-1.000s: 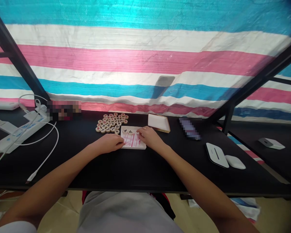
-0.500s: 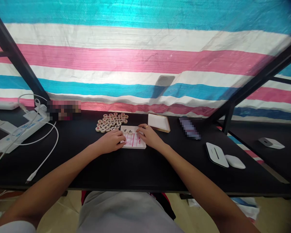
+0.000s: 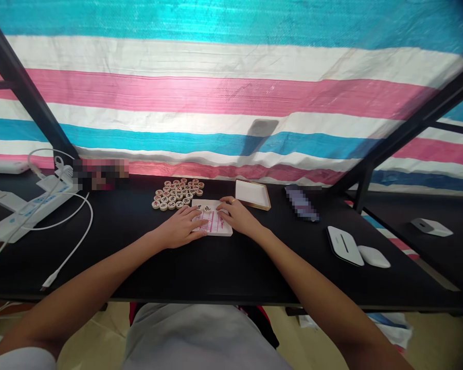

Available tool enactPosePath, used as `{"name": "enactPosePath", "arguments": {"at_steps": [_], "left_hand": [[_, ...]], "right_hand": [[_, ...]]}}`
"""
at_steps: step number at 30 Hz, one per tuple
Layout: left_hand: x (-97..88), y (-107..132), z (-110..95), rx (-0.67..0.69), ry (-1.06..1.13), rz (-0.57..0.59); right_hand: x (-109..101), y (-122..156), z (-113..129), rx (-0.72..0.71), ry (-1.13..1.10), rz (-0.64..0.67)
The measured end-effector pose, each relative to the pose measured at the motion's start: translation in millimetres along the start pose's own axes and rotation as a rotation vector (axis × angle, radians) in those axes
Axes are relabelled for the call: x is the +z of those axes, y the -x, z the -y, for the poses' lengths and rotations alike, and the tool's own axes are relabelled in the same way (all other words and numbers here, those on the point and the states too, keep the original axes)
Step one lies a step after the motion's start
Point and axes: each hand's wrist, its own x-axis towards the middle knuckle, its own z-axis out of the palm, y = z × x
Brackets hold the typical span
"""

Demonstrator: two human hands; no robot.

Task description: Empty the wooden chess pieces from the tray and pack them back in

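Observation:
A shallow white box [image 3: 224, 231] with a pink-lined sheet [image 3: 217, 218] inside lies on the black table. Black characters, like those on the chess pieces, show near its far edge. Over its left side lies my left hand [image 3: 179, 227], open, fingers stretched apart on the lined sheet and covering part of it. My right hand [image 3: 242, 218], with a ring on one finger, rests on the box's right edge, fingers spread and slightly bent. Just beyond my left hand, rows of round Chinese chess pieces [image 3: 172, 199] with red and black characters sit close together.
Behind my right hand lies a box lid [image 3: 252, 194], inside up. A blurred phone [image 3: 301, 204] and two white devices [image 3: 346, 245] are farther right. At left are a power strip [image 3: 34, 210] and a loose white cable [image 3: 75, 254]. A striped tarp [image 3: 231, 92] hangs behind.
My left hand has moved right, farther over the box, and its fingers have stretched out across the lined sheet. My right hand has stayed nearly still on the right edge.

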Motion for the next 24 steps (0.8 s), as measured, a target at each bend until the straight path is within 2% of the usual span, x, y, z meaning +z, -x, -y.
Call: {"name": "enactPosePath", "arguments": {"at_steps": [6,14,20,24], "left_hand": [[-1.8,-0.2,0.8,-0.003,-0.020,0.007],[-0.9,-3.8,4.0,-0.117,-0.021,-0.033],[0.2,-4.5,3.8,-0.127,-0.013,0.026],[-1.2,-4.3,2.4,-0.117,0.007,0.021]], "right_hand": [[-0.3,-0.3,-0.5,0.000,-0.006,0.004],[-1.4,0.0,1.1,0.001,-0.009,0.003],[-2.5,0.1,1.7,0.003,-0.012,0.012],[-2.5,-0.2,2.0,-0.001,-0.017,0.013]]}}
